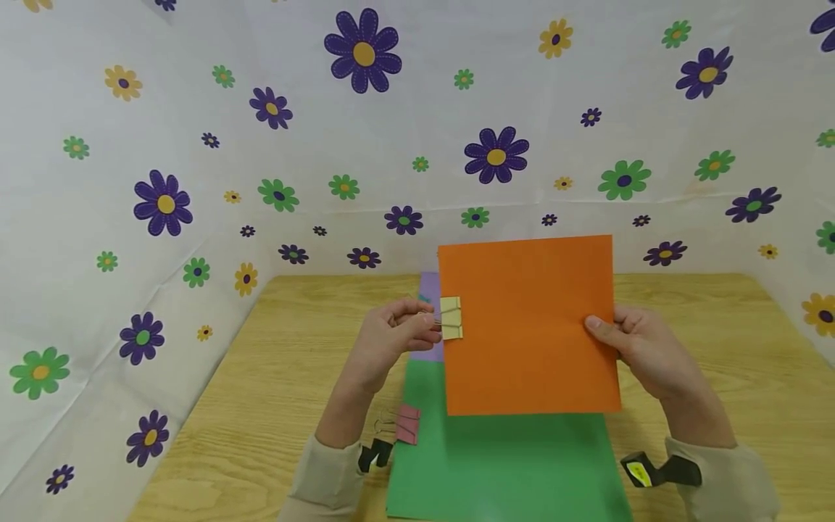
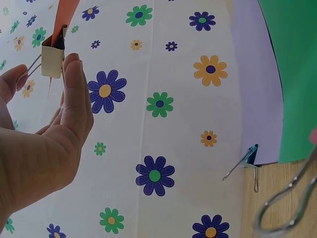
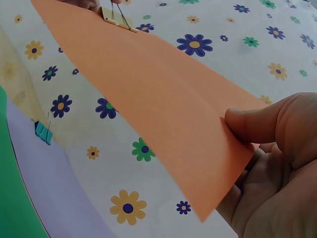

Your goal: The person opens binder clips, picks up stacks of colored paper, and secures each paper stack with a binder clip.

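Note:
Upright above the table is an orange paper sheet (image 1: 531,326), its right edge pinched between the thumb and fingers of my right hand (image 1: 642,344). A cream binder clip (image 1: 451,317) sits on the sheet's left edge. My left hand (image 1: 394,337) pinches that clip by its wire handles; in the left wrist view the thumb is at one handle and the fingers (image 2: 74,91) at the other. Below lies a green sheet (image 1: 509,467) with a pink binder clip (image 1: 408,425) on its left edge. A purple sheet (image 1: 427,351) shows behind, partly hidden by the orange one.
A teal binder clip (image 3: 43,133) grips the purple sheet's edge. The sheets lie on a wood-grain table (image 1: 261,406). White cloth with printed flowers (image 1: 417,109) rises around its back and sides. Both sleeves carry dark wrist mounts (image 1: 678,470).

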`<state>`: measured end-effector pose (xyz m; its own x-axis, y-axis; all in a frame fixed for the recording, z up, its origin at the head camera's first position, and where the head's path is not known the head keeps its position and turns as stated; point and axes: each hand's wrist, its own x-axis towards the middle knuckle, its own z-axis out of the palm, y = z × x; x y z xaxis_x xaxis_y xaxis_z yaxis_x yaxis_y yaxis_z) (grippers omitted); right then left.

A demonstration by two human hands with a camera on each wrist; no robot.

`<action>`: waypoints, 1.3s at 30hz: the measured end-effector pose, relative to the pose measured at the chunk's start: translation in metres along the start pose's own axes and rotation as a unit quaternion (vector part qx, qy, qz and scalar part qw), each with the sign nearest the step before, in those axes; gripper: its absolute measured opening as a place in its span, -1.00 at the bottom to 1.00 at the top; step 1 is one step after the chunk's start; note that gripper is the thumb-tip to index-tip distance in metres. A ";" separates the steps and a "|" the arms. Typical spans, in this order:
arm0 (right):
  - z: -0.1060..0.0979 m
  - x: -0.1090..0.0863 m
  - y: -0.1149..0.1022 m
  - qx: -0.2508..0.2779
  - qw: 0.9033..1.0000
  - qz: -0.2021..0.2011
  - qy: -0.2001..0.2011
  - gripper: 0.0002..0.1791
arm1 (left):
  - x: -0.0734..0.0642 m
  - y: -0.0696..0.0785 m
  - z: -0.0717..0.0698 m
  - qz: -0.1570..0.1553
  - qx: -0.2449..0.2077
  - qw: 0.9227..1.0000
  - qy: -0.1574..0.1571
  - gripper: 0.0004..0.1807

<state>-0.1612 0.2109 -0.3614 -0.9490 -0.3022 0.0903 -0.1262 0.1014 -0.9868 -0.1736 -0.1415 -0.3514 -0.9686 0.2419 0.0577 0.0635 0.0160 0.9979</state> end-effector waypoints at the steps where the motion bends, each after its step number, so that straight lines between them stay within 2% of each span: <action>1: 0.000 0.000 -0.001 -0.002 1.000 0.001 0.001 -0.73 | 0.000 0.000 0.000 -0.001 -0.001 1.000 0.000 -0.68; 8: 0.000 0.000 -0.001 0.005 1.000 -0.004 -0.004 -0.75 | 0.000 0.000 0.000 -0.002 -0.002 1.000 -0.006 -0.67; 18: -0.011 -0.001 0.000 0.030 0.999 -0.019 0.009 -0.77 | 0.005 0.007 0.006 -0.007 0.004 1.000 -0.016 -0.61; 23: -0.012 0.002 -0.006 0.011 1.000 -0.015 0.008 -0.79 | 0.006 0.009 0.006 -0.016 0.014 1.000 -0.019 -0.60; 29: -0.015 0.002 -0.009 -0.016 1.000 -0.008 0.014 -0.80 | 0.008 0.011 0.005 -0.024 0.033 0.998 -0.043 -0.59; 34: -0.018 0.002 -0.007 -0.052 0.998 0.004 0.024 -0.73 | 0.012 0.011 0.006 -0.039 0.059 0.996 -0.060 -0.60; 39: -0.024 0.003 -0.007 -0.076 0.997 0.010 0.024 -0.65 | 0.017 0.009 0.007 -0.052 0.067 0.993 -0.082 -0.62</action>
<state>-0.1698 0.2318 -0.3516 -0.9639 -0.2533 0.0818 -0.1470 0.2505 -0.9569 -0.1879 -0.1301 -0.3416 -0.9202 0.3864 -0.0625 0.0072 0.1764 0.9843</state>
